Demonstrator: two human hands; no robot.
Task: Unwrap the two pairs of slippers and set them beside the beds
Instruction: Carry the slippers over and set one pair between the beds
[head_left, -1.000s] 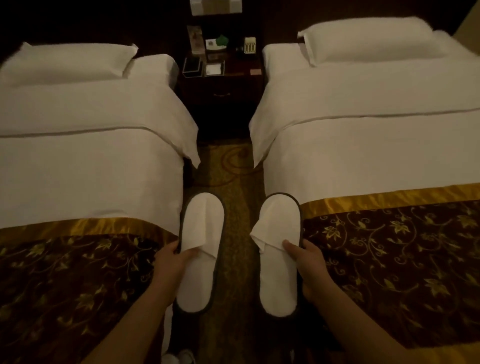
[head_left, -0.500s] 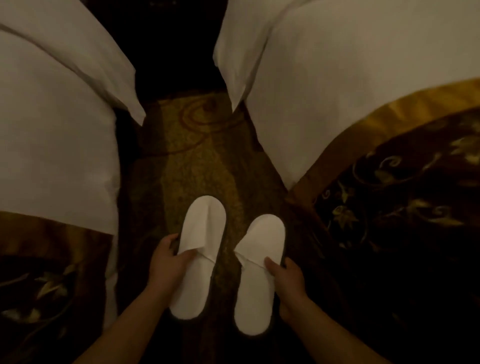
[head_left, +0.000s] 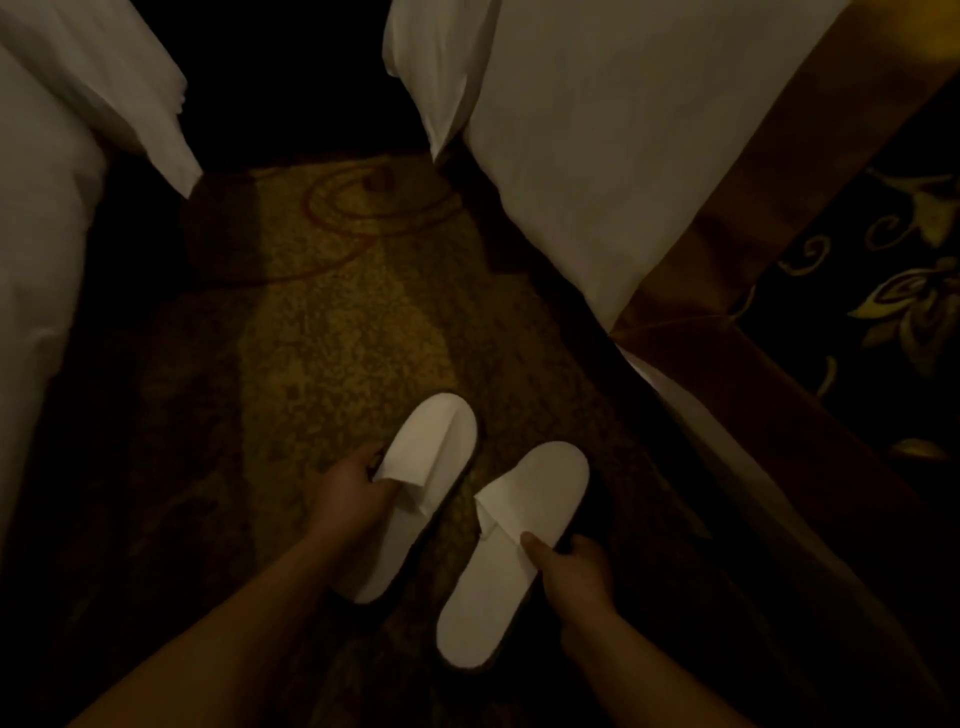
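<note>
Matt white cloth slippers (head_left: 511, 556), speckled rough carpet (head_left: 332, 332), smooth white bed linen (head_left: 587, 156), glossy satin gold band (head_left: 769, 171)

**A twin hotel room, seen from the aisle between the beds**

From my feed this reads as a hotel bedroom. I look down a narrow aisle of patterned carpet (head_left: 332, 332), gold with dark red swirls, running between two beds. The left bed (head_left: 47, 218) and the right bed (head_left: 613, 156) are both made up in plain white linen with tucked, hanging corners. Across the right bed lies a dark runner (head_left: 893, 291) with gold floral scrolls and a satin gold band. The white disposable slippers (head_left: 524, 519) I hold are the thin guest sort. Lighting is dim and warm.
</note>
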